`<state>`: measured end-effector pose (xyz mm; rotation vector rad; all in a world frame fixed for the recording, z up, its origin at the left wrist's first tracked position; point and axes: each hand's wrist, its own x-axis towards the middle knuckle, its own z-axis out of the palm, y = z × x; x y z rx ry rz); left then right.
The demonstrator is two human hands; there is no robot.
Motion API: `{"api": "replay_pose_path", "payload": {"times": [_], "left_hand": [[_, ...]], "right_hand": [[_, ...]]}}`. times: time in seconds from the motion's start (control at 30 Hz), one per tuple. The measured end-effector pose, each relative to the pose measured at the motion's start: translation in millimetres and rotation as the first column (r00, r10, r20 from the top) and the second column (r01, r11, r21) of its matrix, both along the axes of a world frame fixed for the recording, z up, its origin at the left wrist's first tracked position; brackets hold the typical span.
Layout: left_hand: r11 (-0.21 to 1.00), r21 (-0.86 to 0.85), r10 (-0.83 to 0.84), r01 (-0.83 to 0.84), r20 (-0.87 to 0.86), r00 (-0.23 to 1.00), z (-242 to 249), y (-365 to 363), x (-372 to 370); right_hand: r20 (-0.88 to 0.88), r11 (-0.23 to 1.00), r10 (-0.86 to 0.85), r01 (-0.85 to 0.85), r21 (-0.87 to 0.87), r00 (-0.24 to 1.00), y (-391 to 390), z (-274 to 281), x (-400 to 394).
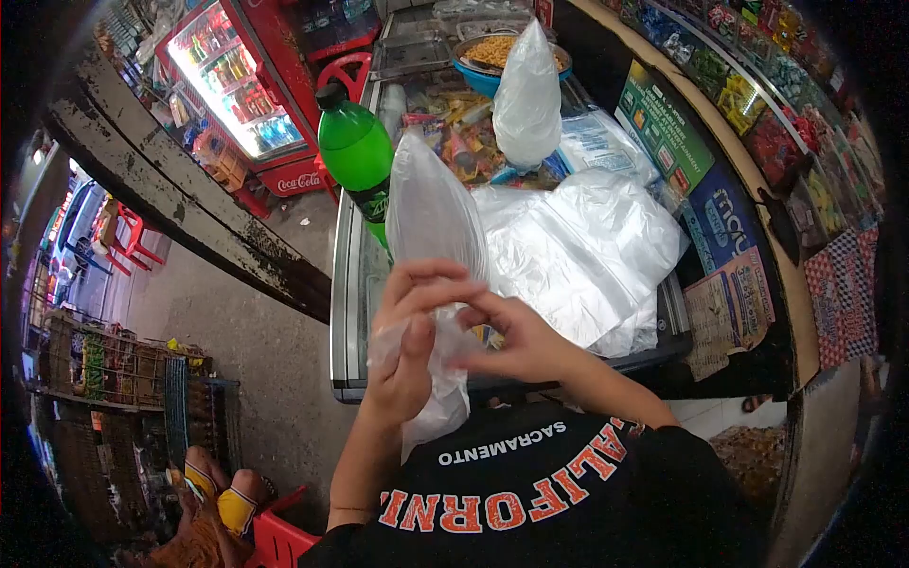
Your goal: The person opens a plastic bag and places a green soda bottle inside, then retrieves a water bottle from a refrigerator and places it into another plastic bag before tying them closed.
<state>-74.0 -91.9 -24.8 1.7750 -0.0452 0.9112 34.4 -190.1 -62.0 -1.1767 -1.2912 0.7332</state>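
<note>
My left hand [405,364] is closed on a thin clear plastic bag [445,402], which hangs down in front of my shirt. From the other side my right hand [516,341] reaches in, its fingers bent at the bag's gathered part and overlapping the left fingertips. Just beyond them stands a cone-shaped translucent plastic bag [436,204], with a green soda bottle [352,147] beside it on the left. A wide pile of white plastic bags [587,256] lies on the glass-topped counter [352,331], to the right of my hands.
A second pointed white bag [527,104] stands farther back, near a blue basin [483,80] of brown food. Hanging snack packs [748,104] line the right side. At left are a post [180,170], a drinks fridge [237,90] and a seated person [222,492].
</note>
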Motion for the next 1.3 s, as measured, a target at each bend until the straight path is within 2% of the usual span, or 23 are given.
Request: {"api": "replay_pose_path", "payload": {"times": [0.03, 0.07, 0.1, 0.13, 0.17, 0.2, 0.23, 0.3, 0.4, 0.47, 0.5, 0.57, 0.6, 0.67, 0.77, 0.83, 0.9, 0.93, 1.03, 1.1, 1.17, 1.23, 1.3], "left_hand": [[0.986, 0.100, 0.142, -0.136, -0.053, 0.988, 2, 2, 1], [0.981, 0.000, 0.196, -0.196, -0.050, 0.979, -5, 6, 2], [0.980, 0.004, 0.197, -0.197, -0.046, 0.979, -7, 5, 3], [0.952, -0.226, 0.189, -0.207, -0.098, 0.977, -10, 3, 3], [0.870, -0.442, 0.168, -0.217, -0.147, 0.975, -13, 1, 3], [0.831, -0.533, 0.109, -0.159, -0.124, 0.986, -18, 5, 1], [0.831, -0.533, 0.107, -0.157, -0.124, 0.987, -23, 9, -3], [0.778, -0.607, 0.064, -0.163, -0.181, 0.981, -28, 14, -8], [0.770, -0.614, 0.094, -0.174, -0.161, 0.982, -28, 14, -10], [0.785, -0.597, 0.094, -0.166, -0.149, 0.984, -25, 13, -11], [0.800, -0.579, 0.094, -0.158, -0.139, 0.986, -24, 12, -11], [0.826, -0.539, 0.105, -0.165, -0.140, 0.985, -24, 11, -11], [0.850, -0.498, 0.114, -0.171, -0.143, 0.983, -24, 10, -10], [0.850, -0.502, 0.113, -0.159, -0.121, 0.986, -23, 7, -9], [0.849, -0.513, 0.074, -0.125, -0.118, 0.990, -17, 1, -5], [0.846, -0.523, 0.036, -0.104, -0.137, 0.990, -15, -2, 1], [0.747, -0.654, 0.015, -0.118, -0.160, 0.987, -14, -5, 6], [0.747, -0.655, 0.013, -0.116, -0.160, 0.987, -16, -4, 6], [0.707, -0.701, 0.025, -0.093, -0.106, 0.994, -28, 2, 4], [0.698, -0.716, -0.030, 0.012, -0.013, 0.999, -38, 4, 1], [0.669, -0.743, -0.043, 0.031, 0.003, 0.999, -41, 4, 1], [0.639, -0.767, -0.056, 0.051, 0.020, 0.998, -40, 0, 2], [0.534, -0.845, -0.008, -0.001, -0.007, 1.000, -33, -5, 2]], "right_hand": [[0.004, 1.000, 0.001, -0.001, 0.004, 1.000, 3, -2, 0], [-0.146, 0.994, -0.091, 0.080, -0.079, 0.985, 7, -7, 1], [-0.286, 0.974, -0.192, 0.147, -0.174, 0.939, 9, -7, 2], [-0.308, 0.962, -0.256, 0.210, -0.176, 0.916, 7, 3, 1], [-0.308, 0.962, -0.257, 0.212, -0.173, 0.916, 7, 3, 3], [-0.222, 0.949, -0.309, 0.282, -0.144, 0.925, 5, 1, 7], [-0.136, 0.931, -0.361, 0.348, -0.110, 0.923, 4, 1, 9], [-0.144, 0.914, -0.395, 0.372, -0.159, 0.907, 2, 0, 12], [-0.275, 0.931, -0.364, 0.336, -0.145, 0.890, 4, -3, 15], [-0.060, 0.877, -0.462, 0.465, 0.121, 0.885, 8, 0, 14], [-0.060, 0.877, -0.460, 0.464, 0.123, 0.886, 7, 5, 14], [0.274, 0.841, -0.528, 0.449, 0.302, 0.804, 4, 17, 14], [0.274, 0.840, -0.529, 0.450, 0.304, 0.803, 3, 17, 14], [0.072, 0.908, -0.400, 0.384, 0.168, 0.914, 1, 17, 11], [-0.038, 0.911, -0.395, 0.397, 0.111, 0.918, 4, 16, 8], [-0.057, 0.909, -0.399, 0.403, 0.110, 0.915, 6, 16, 4], [-0.075, 0.906, -0.404, 0.410, 0.107, 0.912, 6, 15, 2], [-0.066, 0.905, -0.402, 0.407, 0.121, 0.913, 6, 13, 2], [-0.056, 0.908, -0.406, 0.410, 0.092, 0.912, 3, 10, 3], [-0.053, 0.910, -0.408, 0.411, 0.049, 0.911, 2, 10, 1], [-0.155, 0.928, -0.367, 0.372, 0.004, 0.917, 2, 9, -2], [-0.148, 0.923, -0.377, 0.383, 0.014, 0.914, 2, 8, -2], [-0.140, 0.920, -0.384, 0.391, 0.023, 0.912, 3, 6, -2]]}}
